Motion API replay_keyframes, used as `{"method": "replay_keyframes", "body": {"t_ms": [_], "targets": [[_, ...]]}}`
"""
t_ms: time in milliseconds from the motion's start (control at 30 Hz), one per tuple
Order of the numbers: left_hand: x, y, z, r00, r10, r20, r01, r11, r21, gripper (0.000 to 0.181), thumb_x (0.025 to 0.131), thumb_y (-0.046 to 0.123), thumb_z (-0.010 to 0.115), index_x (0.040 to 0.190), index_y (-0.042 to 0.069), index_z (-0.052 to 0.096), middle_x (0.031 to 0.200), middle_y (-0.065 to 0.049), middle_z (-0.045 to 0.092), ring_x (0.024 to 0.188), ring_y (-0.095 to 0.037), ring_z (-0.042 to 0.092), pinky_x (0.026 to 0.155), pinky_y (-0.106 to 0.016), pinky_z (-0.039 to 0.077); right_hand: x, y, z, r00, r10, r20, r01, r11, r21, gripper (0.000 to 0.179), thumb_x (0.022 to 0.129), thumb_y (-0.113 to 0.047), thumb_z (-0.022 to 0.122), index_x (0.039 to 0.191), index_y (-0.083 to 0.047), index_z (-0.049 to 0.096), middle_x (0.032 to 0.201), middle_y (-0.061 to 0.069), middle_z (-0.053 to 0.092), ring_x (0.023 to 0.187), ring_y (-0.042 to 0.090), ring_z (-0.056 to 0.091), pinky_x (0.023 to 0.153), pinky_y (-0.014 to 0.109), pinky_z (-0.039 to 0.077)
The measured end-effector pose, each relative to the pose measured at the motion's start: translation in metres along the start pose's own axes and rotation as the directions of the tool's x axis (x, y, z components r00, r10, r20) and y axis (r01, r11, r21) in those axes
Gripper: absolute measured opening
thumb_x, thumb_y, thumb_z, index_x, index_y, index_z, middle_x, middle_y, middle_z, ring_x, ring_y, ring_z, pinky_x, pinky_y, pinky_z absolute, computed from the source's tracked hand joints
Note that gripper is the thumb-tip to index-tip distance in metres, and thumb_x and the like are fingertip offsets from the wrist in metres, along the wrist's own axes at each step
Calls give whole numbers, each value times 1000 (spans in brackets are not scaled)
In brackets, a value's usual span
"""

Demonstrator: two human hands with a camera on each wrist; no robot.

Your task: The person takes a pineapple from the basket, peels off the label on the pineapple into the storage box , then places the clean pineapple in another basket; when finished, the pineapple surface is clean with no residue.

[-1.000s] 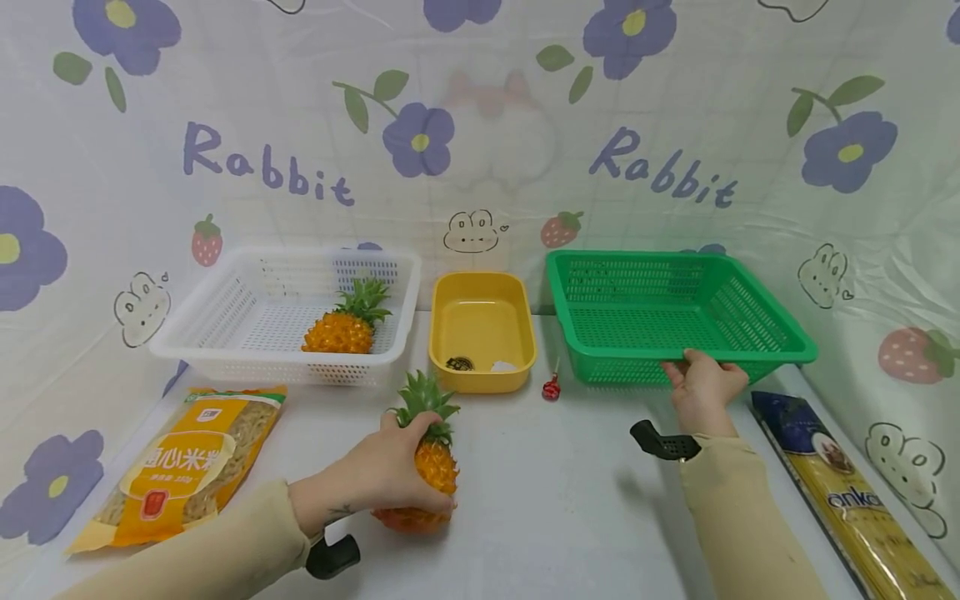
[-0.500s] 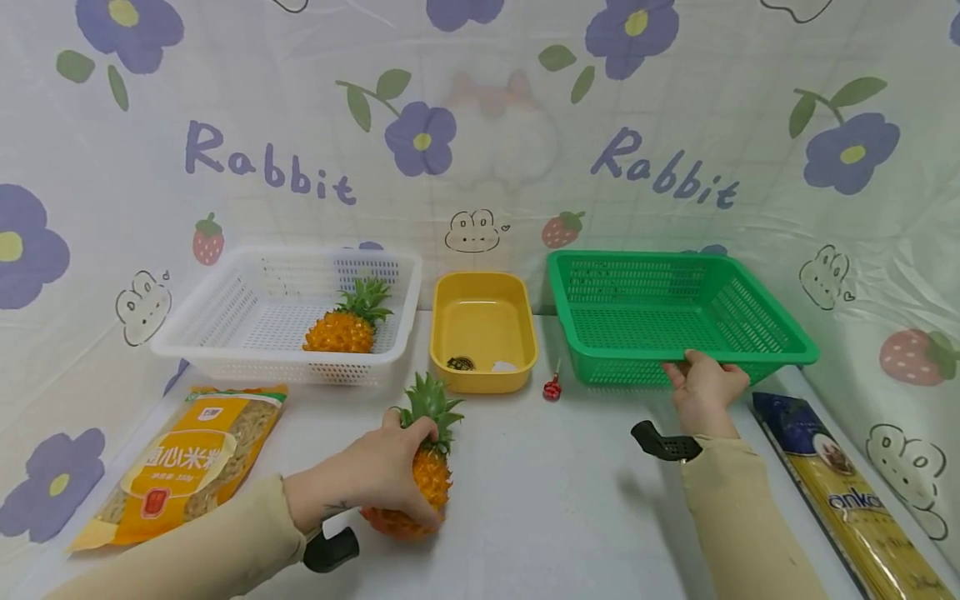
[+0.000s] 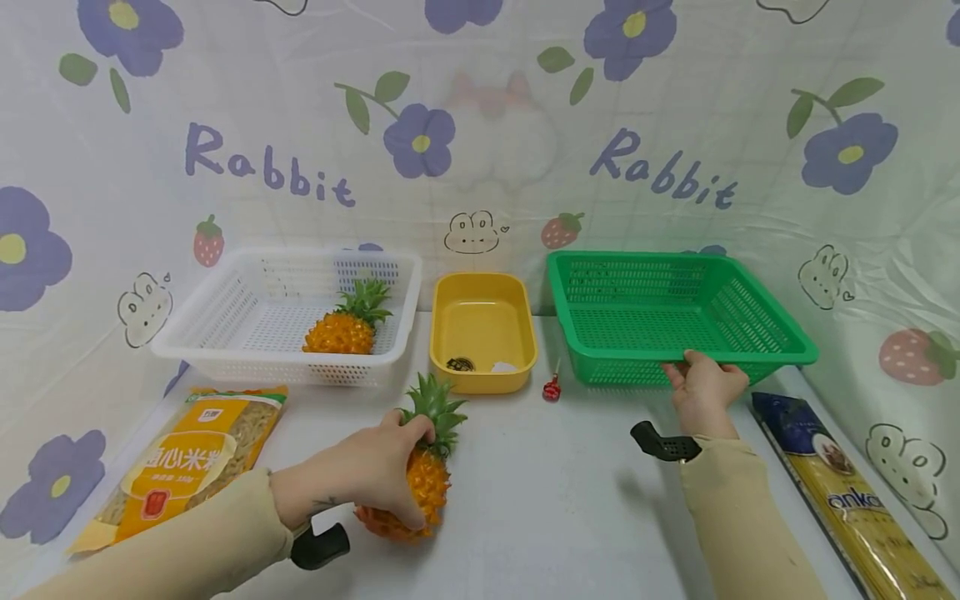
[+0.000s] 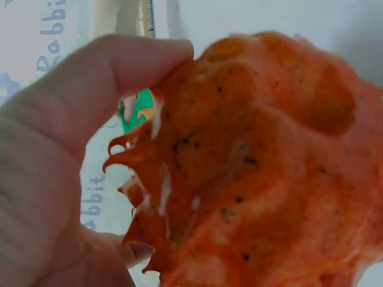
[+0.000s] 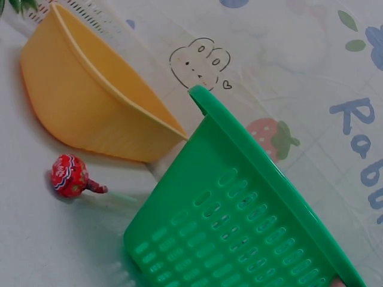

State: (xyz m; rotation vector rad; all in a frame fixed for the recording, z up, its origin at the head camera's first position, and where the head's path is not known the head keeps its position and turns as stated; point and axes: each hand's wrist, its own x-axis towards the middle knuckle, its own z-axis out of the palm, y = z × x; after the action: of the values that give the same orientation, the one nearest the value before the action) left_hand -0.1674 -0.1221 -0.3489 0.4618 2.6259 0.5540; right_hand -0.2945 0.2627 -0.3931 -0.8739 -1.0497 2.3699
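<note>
My left hand (image 3: 375,468) grips an orange toy pineapple (image 3: 429,492) with a green leafy crown, in front of the yellow tub. In the left wrist view the underside of the pineapple (image 4: 257,161) fills much of the picture, thumb and a finger curled around its side. With my right hand (image 3: 705,390) I pinch the front rim of the green basket (image 3: 615,367). Only a fingertip shows at the lower edge of the right wrist view, by the basket's rim. A second pineapple (image 3: 339,333) lies in the white basket (image 3: 217,360).
A yellow tub (image 3: 483,382) with small items inside stands between the baskets. Near it lies a red lollipop (image 3: 551,388). An orange noodle bag (image 3: 187,467) is at the left, a long pasta packet (image 3: 847,492) at the right. A printed cloth hangs behind.
My left hand has shifted slightly left and toward me, and the pineapple's base has swung left so that it leans more. The right hand stays at the green basket's rim.
</note>
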Motion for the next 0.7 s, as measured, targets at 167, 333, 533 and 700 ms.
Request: {"method": "replay_keyframes", "body": {"t_ms": [167,333,533,700], "targets": [[-12,7,-15,999,51,-3,-51,999,-8,75,52,39,85,115,26,45,107,-6,43,78,-19,53,68,-34,47,-1,0,0,1000,-5,7,5,1000,13,41,88,3,52,111,-18,24,106,1,31,87,18,47,81,28,53],[-25,19,-44,996,78,-42,-78,997,-3,75,53,37,84,116,27,45,109,-5,45,81,-19,53,67,-31,47,-1,0,0,1000,-6,9,6,1000,1,40,89,2,51,110,-18,24,107,0,31,84,17,46,81,27,53],[-31,22,-96,987,85,-136,-78,995,55,76,57,37,83,120,25,42,116,-8,44,93,-24,52,73,-35,50,-1,0,0,1000,-10,4,10,1000,7,39,88,2,52,108,-18,25,107,1,31,84,17,46,84,29,52],[-25,9,-142,967,85,-241,-63,993,95,79,60,33,83,124,17,39,118,-15,42,97,-29,50,80,-42,48,-1,0,0,1000,-2,18,1,1000,17,40,88,3,51,111,-18,25,108,1,32,86,18,47,86,31,51]]}}
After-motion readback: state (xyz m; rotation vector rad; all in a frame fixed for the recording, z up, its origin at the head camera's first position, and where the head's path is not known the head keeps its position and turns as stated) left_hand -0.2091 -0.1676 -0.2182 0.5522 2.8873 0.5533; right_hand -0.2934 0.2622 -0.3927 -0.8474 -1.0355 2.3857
